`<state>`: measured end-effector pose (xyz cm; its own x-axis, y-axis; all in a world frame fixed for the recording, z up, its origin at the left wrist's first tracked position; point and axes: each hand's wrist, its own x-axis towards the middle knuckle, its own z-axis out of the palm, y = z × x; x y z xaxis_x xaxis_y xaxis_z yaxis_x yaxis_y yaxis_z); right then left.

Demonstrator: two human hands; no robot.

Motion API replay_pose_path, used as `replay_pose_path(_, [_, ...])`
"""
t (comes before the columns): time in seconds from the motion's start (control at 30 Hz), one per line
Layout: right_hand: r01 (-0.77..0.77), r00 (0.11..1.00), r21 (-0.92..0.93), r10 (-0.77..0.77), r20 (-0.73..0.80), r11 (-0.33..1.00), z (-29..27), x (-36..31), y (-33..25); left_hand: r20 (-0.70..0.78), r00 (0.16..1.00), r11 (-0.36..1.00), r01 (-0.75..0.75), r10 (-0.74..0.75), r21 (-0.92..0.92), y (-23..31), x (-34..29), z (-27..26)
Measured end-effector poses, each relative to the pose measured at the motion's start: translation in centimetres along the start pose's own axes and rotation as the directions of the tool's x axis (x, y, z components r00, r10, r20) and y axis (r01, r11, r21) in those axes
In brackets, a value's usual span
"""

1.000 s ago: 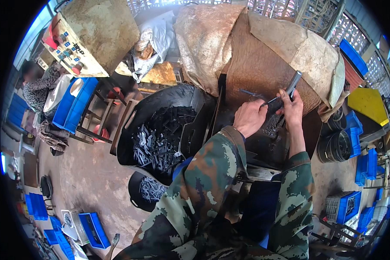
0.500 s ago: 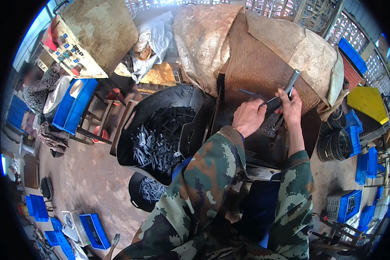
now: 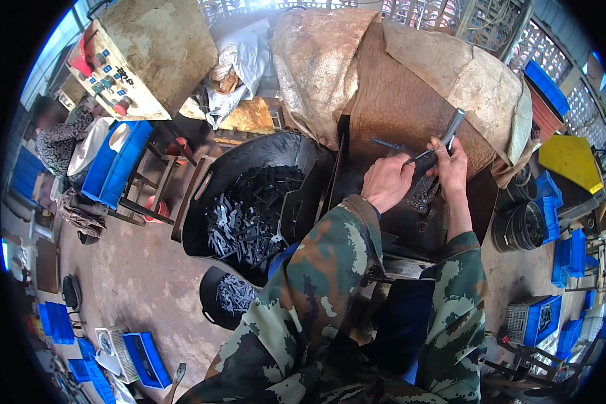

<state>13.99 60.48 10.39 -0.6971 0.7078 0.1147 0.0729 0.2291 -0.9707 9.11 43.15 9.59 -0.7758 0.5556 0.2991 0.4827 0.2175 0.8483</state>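
Observation:
My right hand [image 3: 452, 165] is closed around a grey metal bar [image 3: 455, 124] that sticks up from the fist, the thumb pressed along its near side. Just left of it, my left hand [image 3: 386, 182] has its fingers pinched together at one end of a thin dark strip [image 3: 421, 157]. That strip reaches across to the right fingers; its far end is hidden there. Both hands are over a dark metal work surface [image 3: 411, 232] beneath a brown hide-like cover [image 3: 404, 87]. Beyond my left knuckles lies another thin dark piece [image 3: 384, 143].
To the left stands a big black tub [image 3: 198, 232] of dark metal strips [image 3: 236, 229], with a smaller black bucket [image 3: 209, 296] of grey pieces below. A control box [image 3: 118, 87] and blue bin [image 3: 118, 168] stand farther left, near a seated person [image 3: 60, 145]. Black buckets [image 3: 518, 225] stand right.
The view has shifted very slightly. Both hands keep nearly the same place and grip.

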Motion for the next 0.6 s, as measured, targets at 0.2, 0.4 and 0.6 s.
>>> replay_pose_path(0.2, [-0.002, 1.0, -0.007, 0.001, -0.02, 1.0, -0.3, 0.0, -0.2, 0.028, 0.999, 1.0, 0.029, -0.028, -0.013, 1.4, -0.2, -0.8])
replay_pose_path(0.4, [-0.012, 0.999, -0.045, 0.01, -0.037, 0.999, 0.0, -0.7, -0.9, -0.062, 0.997, 0.998, -0.045, 0.043, -0.04, 0.2, -0.4, -1.5])
replay_pose_path(0.6, [-0.019, 0.995, -0.026, 0.021, 0.096, 0.999, -1.9, -6.3, -2.1, -0.019, 0.997, 0.992, 0.073, -0.075, -0.103, 0.0, -0.4, -1.9])
